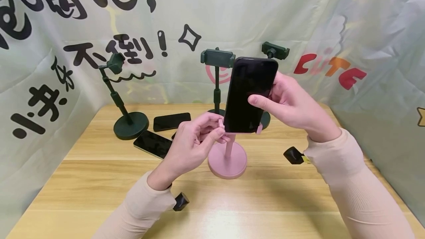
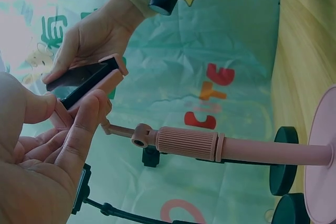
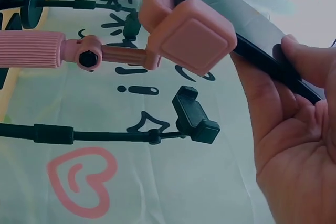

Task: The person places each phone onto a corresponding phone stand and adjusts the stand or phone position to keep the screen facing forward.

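Observation:
A black phone (image 1: 237,95) stands upright, slightly tilted, with its lower end between the jaws of the clamp (image 3: 197,38) on a pink phone stand (image 1: 227,161). My right hand (image 1: 292,106) grips the phone's upper part, thumb across the screen and fingers behind it. At the clamp's left side, my left hand (image 1: 196,139) pinches the pink jaw between thumb and fingers, as the left wrist view shows too. Below the clamp, the stand's ribbed pole (image 2: 186,142) runs down to its round base.
Three dark green phone stands stand behind: one at left (image 1: 131,125), one in the middle (image 1: 218,58), one at right (image 1: 275,51). Two phones, one black (image 1: 171,121) and one light-edged (image 1: 152,144), lie on the wooden table (image 1: 83,180), with another partly hidden. A printed cloth (image 1: 265,6) hangs behind.

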The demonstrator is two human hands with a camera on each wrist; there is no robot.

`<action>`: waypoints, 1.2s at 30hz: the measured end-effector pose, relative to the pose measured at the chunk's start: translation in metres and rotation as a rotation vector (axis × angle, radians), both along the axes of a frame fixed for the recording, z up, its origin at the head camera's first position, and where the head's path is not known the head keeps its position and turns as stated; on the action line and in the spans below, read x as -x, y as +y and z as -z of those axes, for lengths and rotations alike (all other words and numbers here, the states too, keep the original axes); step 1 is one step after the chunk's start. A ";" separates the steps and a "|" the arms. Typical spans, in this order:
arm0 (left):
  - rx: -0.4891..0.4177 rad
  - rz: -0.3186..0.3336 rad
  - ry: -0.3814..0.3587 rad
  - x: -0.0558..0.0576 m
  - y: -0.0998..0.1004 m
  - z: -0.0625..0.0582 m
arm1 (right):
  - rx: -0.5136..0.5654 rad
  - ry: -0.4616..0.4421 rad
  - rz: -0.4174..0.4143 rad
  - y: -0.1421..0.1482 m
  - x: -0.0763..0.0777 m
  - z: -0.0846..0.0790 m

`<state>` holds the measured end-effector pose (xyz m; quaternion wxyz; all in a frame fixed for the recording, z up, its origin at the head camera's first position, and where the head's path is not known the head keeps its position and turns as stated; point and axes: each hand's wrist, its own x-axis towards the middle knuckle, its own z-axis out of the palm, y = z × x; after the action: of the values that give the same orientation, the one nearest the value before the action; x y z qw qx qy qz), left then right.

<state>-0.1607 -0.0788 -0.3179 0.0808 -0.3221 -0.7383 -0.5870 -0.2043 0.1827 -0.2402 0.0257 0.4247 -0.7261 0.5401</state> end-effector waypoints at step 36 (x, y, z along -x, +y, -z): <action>0.038 0.026 -0.074 0.002 -0.002 0.002 | 0.119 0.172 0.156 -0.012 0.002 -0.022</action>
<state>-0.1630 -0.0809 -0.3196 0.0394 -0.3111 -0.7477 -0.5854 -0.2062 0.1708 -0.2185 0.1550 0.4095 -0.7186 0.5403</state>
